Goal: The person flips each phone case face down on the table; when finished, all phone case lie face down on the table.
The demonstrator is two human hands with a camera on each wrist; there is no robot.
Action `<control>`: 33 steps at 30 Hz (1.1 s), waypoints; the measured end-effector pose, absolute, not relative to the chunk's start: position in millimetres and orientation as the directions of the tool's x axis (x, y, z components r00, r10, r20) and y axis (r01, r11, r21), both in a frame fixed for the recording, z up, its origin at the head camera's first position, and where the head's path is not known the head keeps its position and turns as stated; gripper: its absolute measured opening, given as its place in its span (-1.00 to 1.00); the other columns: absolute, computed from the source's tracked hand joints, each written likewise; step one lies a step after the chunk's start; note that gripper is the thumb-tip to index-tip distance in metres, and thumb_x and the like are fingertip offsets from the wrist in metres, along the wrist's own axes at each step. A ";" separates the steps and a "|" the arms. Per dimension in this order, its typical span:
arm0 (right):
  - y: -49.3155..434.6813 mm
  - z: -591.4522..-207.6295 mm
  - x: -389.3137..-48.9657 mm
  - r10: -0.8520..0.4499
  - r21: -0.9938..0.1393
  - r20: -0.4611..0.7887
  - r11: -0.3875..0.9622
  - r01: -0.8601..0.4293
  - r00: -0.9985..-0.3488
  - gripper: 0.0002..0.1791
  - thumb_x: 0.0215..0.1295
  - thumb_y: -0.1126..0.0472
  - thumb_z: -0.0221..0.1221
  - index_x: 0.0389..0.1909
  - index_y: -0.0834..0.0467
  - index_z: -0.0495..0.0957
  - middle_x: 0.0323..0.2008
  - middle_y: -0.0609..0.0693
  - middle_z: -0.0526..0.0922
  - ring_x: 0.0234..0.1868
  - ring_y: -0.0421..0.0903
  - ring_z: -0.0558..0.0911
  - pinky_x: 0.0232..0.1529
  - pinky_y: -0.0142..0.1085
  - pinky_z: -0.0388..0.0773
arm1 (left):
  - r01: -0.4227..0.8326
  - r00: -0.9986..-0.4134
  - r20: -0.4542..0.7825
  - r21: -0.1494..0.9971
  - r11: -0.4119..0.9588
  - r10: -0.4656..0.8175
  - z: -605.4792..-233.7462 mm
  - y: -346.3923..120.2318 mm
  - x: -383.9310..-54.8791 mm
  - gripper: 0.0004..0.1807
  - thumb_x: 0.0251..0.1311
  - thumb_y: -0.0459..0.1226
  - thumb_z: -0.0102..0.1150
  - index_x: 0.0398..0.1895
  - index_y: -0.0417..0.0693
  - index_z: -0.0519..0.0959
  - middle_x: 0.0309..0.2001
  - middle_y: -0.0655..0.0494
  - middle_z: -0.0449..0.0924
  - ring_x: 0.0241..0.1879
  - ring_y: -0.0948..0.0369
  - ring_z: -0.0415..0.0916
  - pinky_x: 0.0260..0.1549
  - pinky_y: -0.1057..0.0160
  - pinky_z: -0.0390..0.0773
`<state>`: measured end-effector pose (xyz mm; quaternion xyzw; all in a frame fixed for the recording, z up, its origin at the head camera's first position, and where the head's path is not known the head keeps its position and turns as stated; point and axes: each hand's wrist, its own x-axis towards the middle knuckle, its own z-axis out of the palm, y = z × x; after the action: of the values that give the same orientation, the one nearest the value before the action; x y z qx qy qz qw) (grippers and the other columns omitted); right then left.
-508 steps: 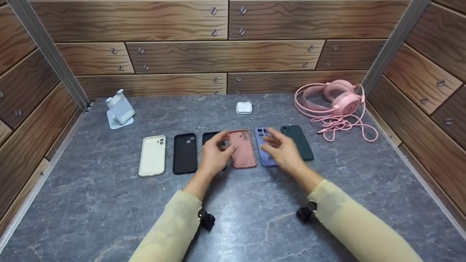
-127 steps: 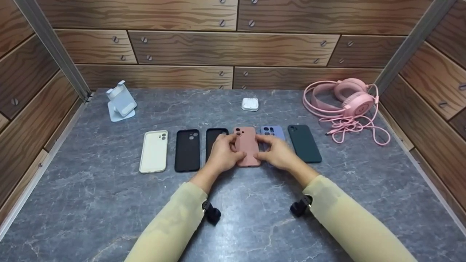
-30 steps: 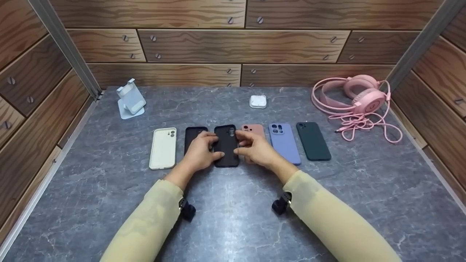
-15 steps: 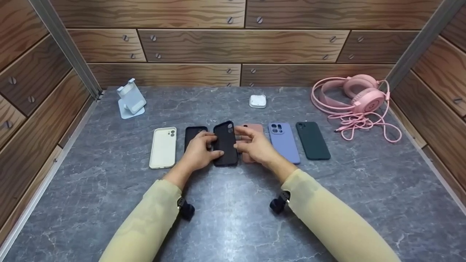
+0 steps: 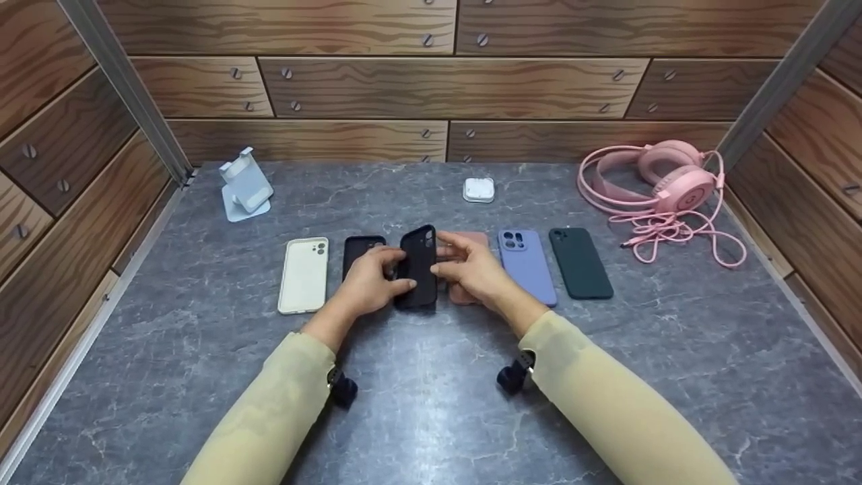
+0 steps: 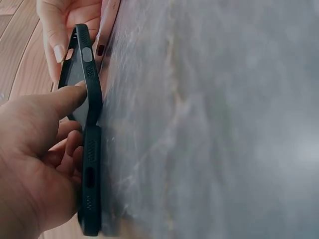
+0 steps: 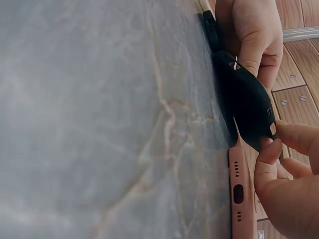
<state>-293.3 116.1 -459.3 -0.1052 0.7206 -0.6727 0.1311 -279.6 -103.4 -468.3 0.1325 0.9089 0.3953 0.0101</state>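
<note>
A black phone case (image 5: 421,273) is tilted, its right side raised off the table and its hollow inner side showing. My left hand (image 5: 369,281) pinches its left edge, the thumb inside the case. My right hand (image 5: 477,273) pinches the raised right edge between thumb and fingers. In the right wrist view the dark back of the black case (image 7: 244,102) shows beneath the tilt. A second black phone case (image 5: 360,244) lies partly hidden by my left hand. On the right, a pink phone case (image 5: 469,296) lies partly under my right hand.
A cream phone case (image 5: 303,276) lies at the left end of the row. To the right lie a purple case (image 5: 532,273) and a dark green case (image 5: 581,266). Behind stand a light-blue stand (image 5: 246,185), a small white case (image 5: 479,190) and pink headphones (image 5: 683,188) with coiled cable.
Earlier both hands held the pink case, which turned from hollow side up to back up. One second ago the black case lay flat; since then its right edge has risen.
</note>
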 end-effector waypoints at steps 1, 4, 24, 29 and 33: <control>116.2 -458.5 -293.1 -0.331 -0.997 -0.048 0.072 0.026 -0.942 -0.19 0.34 0.56 0.26 0.60 0.31 0.24 0.26 0.37 0.60 0.06 0.03 0.73 0.06 -0.31 0.65 | 0.237 -0.964 0.091 0.718 0.654 0.249 -466.5 -102.8 -279.1 -0.37 0.28 -0.22 0.53 0.37 -0.25 0.59 0.43 -0.16 0.49 0.43 -0.09 0.40 0.42 -0.01 0.37; 116.4 -456.6 -292.8 -0.338 -0.996 -0.051 0.083 0.025 -0.940 -0.19 0.36 0.52 0.27 0.61 0.30 0.23 0.25 0.35 0.61 0.05 -0.01 0.74 0.04 -0.34 0.64 | 0.262 -0.960 0.121 0.711 0.653 0.254 -462.3 -100.7 -278.6 -0.35 0.23 -0.26 0.56 0.37 -0.25 0.59 0.38 -0.16 0.52 0.20 -0.06 0.55 0.26 0.01 0.51; 110.4 -455.3 -293.8 -0.354 -0.996 -0.047 -0.054 0.071 -0.934 -0.33 0.46 0.49 0.20 0.56 0.28 0.34 0.22 0.29 0.60 -0.10 -0.08 0.72 -0.11 -0.30 0.70 | 0.100 -0.941 -0.036 0.920 0.380 0.336 -444.8 -98.9 -279.2 -0.03 0.32 -0.43 0.43 0.71 0.07 0.15 0.38 -0.05 0.50 0.09 0.06 0.72 -0.04 0.10 0.72; 109.6 -454.0 -293.7 -0.367 -0.996 -0.051 -0.049 0.075 -0.929 -0.32 0.47 0.46 0.21 0.57 0.23 0.34 0.23 0.30 0.60 -0.14 -0.09 0.72 -0.15 -0.30 0.68 | 0.082 -0.937 -0.044 0.937 0.341 0.346 -443.2 -101.0 -278.0 -0.07 0.39 -0.38 0.37 0.72 0.10 0.12 0.41 -0.05 0.50 0.07 0.04 0.71 -0.08 0.01 0.71; 109.7 -452.1 -293.5 -0.364 -0.996 -0.068 -0.029 0.085 -0.929 -0.33 0.51 0.42 0.19 0.59 0.22 0.31 0.26 0.29 0.58 -0.11 -0.09 0.73 -0.12 -0.26 0.68 | 0.063 -0.933 -0.048 0.953 0.296 0.356 -442.8 -101.4 -278.6 -0.14 0.46 -0.32 0.31 0.72 0.08 0.12 0.44 -0.07 0.49 0.08 0.03 0.70 -0.06 -0.04 0.68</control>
<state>-293.5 109.7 -452.1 -0.1029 0.6787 -0.7098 0.1580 -278.6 -101.4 -442.8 0.1318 0.7951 0.5784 0.1263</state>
